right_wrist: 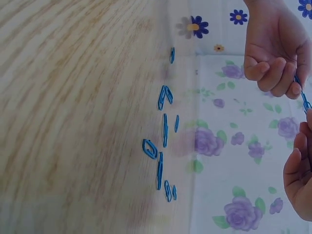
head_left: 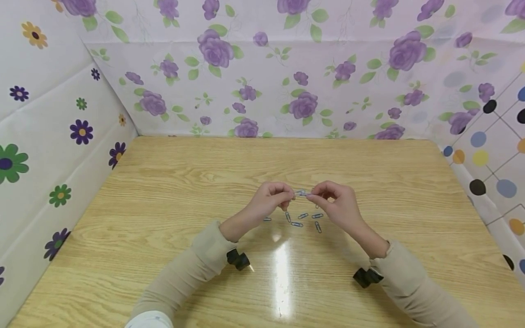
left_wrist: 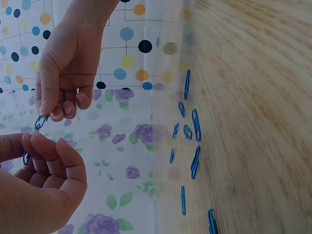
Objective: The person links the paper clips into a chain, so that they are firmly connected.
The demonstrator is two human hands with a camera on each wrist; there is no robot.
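Note:
Blue paper clips (head_left: pixel 301 193), hooked together in a short chain, stretch between the two hands above the table. My left hand (head_left: pixel 270 199) pinches one end between thumb and fingertips. At the other end my right hand (head_left: pixel 339 206) pinches a clip with thumb and index finger. In the left wrist view, the linked clips (left_wrist: pixel 40 123) run from the right hand's fingertips down to the left hand (left_wrist: pixel 48 180), where part of a clip shows below the fingers. Below the hands, several loose blue paper clips (head_left: pixel 297 224) lie scattered on the table.
The wood-grain table (head_left: pixel 197 168) has a bright light reflection near its front. Behind it hangs a cloth with purple flowers (head_left: pixel 303 105); patterned cloths also line both sides. A black wrist camera (head_left: pixel 238 259) sits at the left cuff, another (head_left: pixel 367 277) at the right.

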